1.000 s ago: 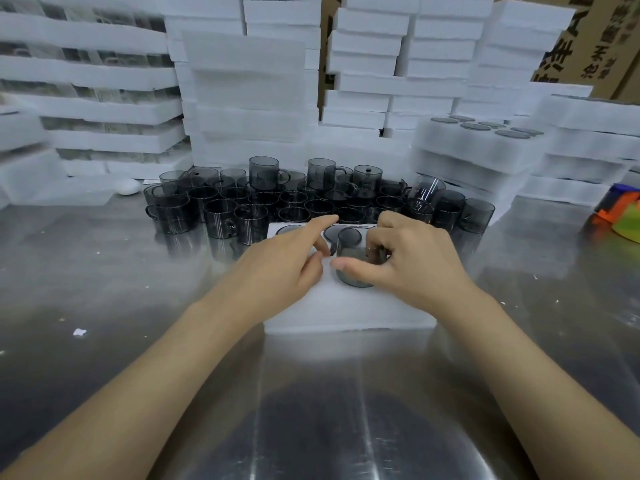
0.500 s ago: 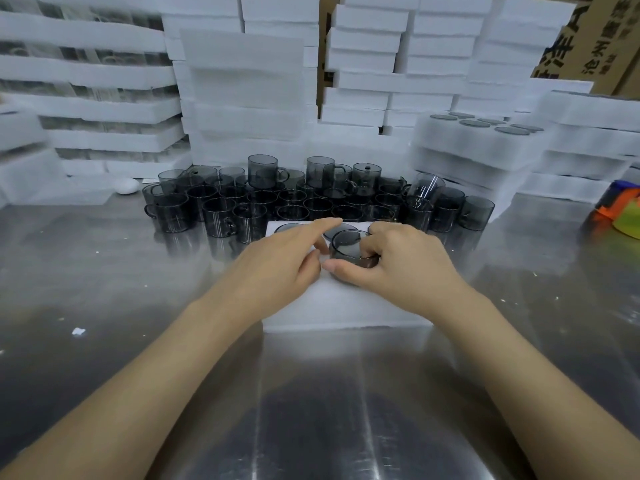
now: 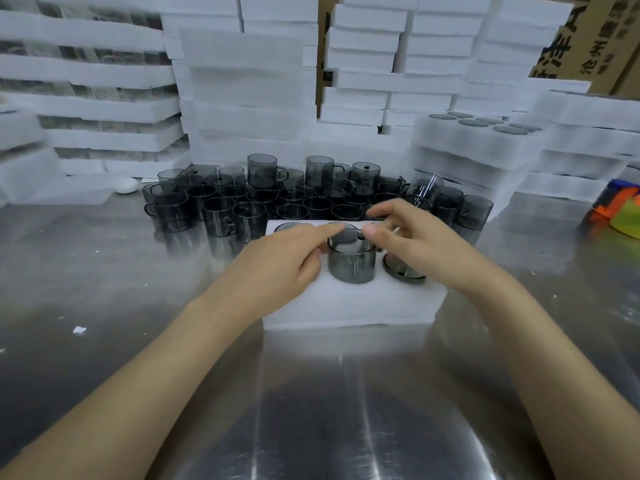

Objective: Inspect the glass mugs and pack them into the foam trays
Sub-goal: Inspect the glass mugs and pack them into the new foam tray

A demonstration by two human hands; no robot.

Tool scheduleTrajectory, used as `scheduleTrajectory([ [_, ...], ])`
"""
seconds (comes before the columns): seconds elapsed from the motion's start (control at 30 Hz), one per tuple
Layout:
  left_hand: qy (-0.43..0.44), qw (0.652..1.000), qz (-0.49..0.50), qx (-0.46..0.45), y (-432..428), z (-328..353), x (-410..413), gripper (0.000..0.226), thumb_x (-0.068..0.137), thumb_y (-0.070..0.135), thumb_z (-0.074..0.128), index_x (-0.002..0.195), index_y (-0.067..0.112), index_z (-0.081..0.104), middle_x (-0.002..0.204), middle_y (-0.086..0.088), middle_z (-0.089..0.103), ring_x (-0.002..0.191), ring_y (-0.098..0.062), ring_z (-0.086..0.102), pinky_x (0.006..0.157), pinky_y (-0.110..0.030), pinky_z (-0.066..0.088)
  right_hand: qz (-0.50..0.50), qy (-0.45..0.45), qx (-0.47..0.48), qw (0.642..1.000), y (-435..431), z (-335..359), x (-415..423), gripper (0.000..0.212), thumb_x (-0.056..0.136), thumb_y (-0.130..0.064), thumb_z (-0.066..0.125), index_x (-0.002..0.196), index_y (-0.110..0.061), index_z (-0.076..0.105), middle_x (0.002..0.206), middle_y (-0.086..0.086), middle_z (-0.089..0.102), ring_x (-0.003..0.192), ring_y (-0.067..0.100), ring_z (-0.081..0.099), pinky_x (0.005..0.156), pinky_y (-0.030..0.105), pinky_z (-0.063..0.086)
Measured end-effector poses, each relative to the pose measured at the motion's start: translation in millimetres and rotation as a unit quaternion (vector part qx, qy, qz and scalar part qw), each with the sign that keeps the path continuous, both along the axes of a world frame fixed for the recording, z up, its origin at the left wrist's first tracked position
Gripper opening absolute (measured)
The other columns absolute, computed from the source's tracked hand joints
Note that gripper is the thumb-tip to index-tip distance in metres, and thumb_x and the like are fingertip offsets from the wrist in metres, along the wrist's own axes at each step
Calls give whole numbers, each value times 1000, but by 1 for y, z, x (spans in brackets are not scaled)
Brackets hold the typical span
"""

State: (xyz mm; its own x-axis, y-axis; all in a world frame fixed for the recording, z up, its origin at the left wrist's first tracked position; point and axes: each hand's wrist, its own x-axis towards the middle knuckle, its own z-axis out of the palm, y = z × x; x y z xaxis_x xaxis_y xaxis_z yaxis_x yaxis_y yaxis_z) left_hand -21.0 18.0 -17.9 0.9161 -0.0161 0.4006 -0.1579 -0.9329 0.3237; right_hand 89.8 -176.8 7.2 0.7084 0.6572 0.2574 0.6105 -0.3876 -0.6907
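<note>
Your smoky cylindrical glass mug point(image 3: 351, 259) now stands higher out of the soft white foam tray point(image 3: 353, 303); your left hand point(image 3: 277, 268) touches its rim with a straight forefinger, your right hand point(image 3: 415, 244) has let go, fingers loose

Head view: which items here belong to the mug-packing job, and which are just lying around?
Job:
- smoked glass mug half seated in the foam tray
- seated mug beside it
- left hand, right hand at the mug's rim
- loose mugs waiting behind
- filled tray stack

Lying about:
- white egg-shaped object
- orange-and-green item
- cardboard boxes
- foam crumb
</note>
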Motion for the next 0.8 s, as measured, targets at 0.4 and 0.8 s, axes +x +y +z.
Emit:
scheduleTrajectory([
  [0.4, -45, 998, -33, 39, -4, 3, -5, 49, 92, 7, 46, 137, 25, 51, 110, 10, 60, 79, -12, 48, 67, -44, 51, -15, -10, -7, 1000, 2, -2, 1, 14, 91, -32, 57, 88, -30, 71, 90, -9, 67, 78, 5, 57, 72, 17, 42],
  [0.8, -28, 998, -50, 15, 1, 5, -2, 35, 93, 23, 47, 124, 24, 64, 111, 17, 53, 89, -11, 57, 74, -39, 52, -27, -49, -54, 997, 9, -5, 0, 21, 93, -38, 55, 83, -24, 67, 95, -10, 63, 89, 11, 58, 81, 27, 45],
])
